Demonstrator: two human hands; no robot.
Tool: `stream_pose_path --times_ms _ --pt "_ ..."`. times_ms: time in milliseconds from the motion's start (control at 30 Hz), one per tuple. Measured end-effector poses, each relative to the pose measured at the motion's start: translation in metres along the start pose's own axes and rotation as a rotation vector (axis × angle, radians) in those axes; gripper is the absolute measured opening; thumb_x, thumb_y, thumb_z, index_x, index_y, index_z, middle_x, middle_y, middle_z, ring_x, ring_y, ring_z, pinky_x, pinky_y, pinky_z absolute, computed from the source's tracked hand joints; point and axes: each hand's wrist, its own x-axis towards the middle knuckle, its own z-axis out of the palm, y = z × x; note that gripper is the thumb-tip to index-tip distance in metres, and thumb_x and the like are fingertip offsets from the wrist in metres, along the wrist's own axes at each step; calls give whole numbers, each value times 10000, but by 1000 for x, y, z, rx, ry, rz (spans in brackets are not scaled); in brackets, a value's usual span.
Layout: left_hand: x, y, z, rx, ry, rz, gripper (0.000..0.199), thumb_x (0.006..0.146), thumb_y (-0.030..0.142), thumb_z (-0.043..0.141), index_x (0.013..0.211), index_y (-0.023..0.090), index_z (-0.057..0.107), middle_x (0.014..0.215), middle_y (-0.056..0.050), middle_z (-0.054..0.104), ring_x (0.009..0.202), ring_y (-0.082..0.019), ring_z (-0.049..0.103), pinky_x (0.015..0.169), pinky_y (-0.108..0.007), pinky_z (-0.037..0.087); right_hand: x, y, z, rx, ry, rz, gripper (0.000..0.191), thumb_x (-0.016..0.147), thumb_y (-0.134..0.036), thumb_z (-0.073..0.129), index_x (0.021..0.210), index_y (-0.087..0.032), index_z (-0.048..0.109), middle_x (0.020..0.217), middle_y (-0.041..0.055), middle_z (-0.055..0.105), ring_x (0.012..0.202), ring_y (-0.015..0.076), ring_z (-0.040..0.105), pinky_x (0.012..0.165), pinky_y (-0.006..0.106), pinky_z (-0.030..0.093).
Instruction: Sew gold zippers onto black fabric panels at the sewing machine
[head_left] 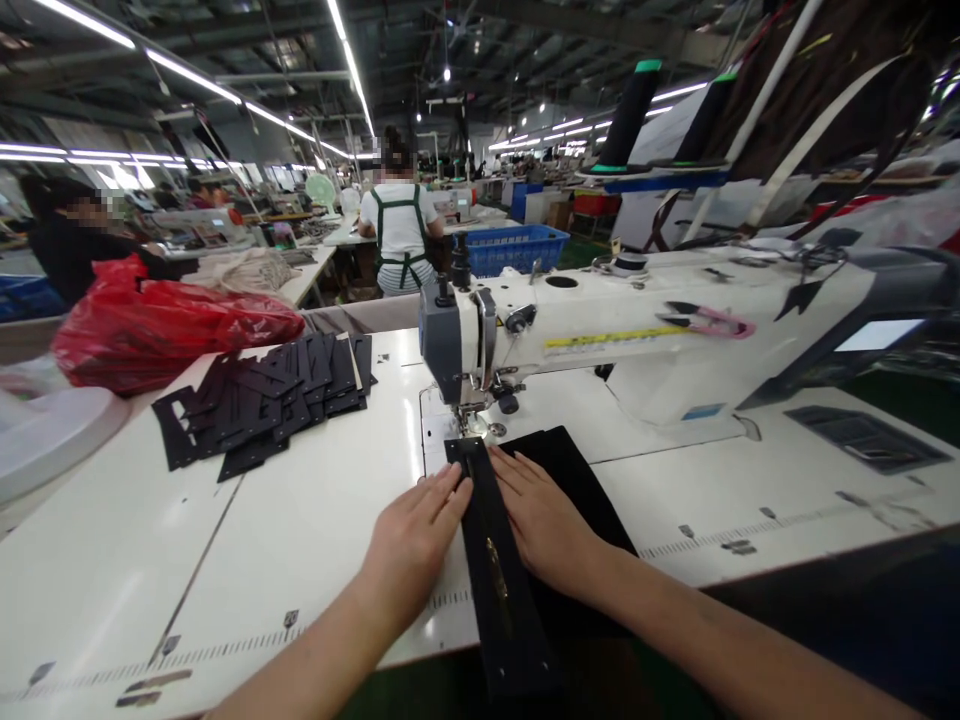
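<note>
A long black strip (491, 520) with a narrow gold-coloured fitting on it lies lengthwise before me, its far end just at the presser foot (472, 420) of a white sewing machine (600, 320). Its near end hangs over the table's front edge. My left hand (416, 535) rests flat with fingertips on the strip's left edge. On the other side, my right hand (536, 515) lies with fingers stretched along the strip's right edge. A wider black panel (581, 490) spreads under my right hand and partly beneath the strip.
Several black cut pieces (270, 395) are heaped on the white table (315, 540) at left, beside a red plastic bag (165, 325). Pink-handled snips (705, 318) lie on the machine arm. Thread cones (630, 120) stand at upper right. Co-workers sit beyond, near a blue crate (517, 248).
</note>
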Motion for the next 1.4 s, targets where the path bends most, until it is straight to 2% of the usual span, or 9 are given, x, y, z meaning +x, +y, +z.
stream_pose_path --times_ms 133,333,467,633,800,1100,1233,1400 --pt "8 0 17 2 -97 45 333 859 54 325 1050 85 596 1112 -157 617 1071 -253 565 929 -441 473 0 5 -1 39 -6 -1 466 862 -164 403 1326 -129 398 1378 129 383 1301 215 288 1056 434 275" --pt "10 -4 13 -23 -162 26 311 884 78 300 987 82 593 1191 -199 554 1164 -265 487 952 -483 436 0 4 1 41 4 50 470 894 -170 346 1358 -91 335 1395 136 354 1301 217 285 1066 427 255" --pt "13 -8 13 -9 -228 71 318 894 77 267 908 89 584 1200 -204 544 1194 -251 456 988 -490 395 1 4 0 38 -32 63 487 904 -164 347 1388 -174 285 1414 121 326 1307 223 264 1061 437 241" --pt "10 -15 18 38 -186 130 290 897 80 278 1006 82 546 1205 -194 536 1217 -238 425 992 -458 395 3 5 -6 93 -68 90 523 888 -187 398 1390 -240 262 1438 113 277 1321 230 226 1060 441 213" --pt "9 -21 19 82 -210 181 302 888 103 305 1105 72 514 1223 -188 517 1223 -244 411 973 -413 409 3 6 -8 146 -72 104 516 881 -234 431 1376 -223 287 1439 131 263 1330 234 192 1072 437 172" --pt "7 -28 19 60 -198 221 310 859 92 344 1118 84 514 1309 -174 448 1236 -246 394 979 -380 385 2 8 -10 200 -48 100 526 870 -223 444 1372 -209 285 1432 150 264 1330 240 191 1075 435 163" --pt "10 -27 17 73 -228 220 296 873 120 331 1091 103 530 1290 -162 473 1218 -248 418 953 -389 415 2 8 -9 201 -38 94 514 871 -229 444 1365 -201 302 1423 157 282 1325 249 205 1071 442 178" --pt "18 -20 14 82 -215 219 269 877 116 321 973 107 572 1247 -172 516 1160 -248 483 910 -396 460 3 8 -5 145 10 105 472 899 -188 359 1351 -61 318 1409 162 316 1321 222 221 1100 390 148"
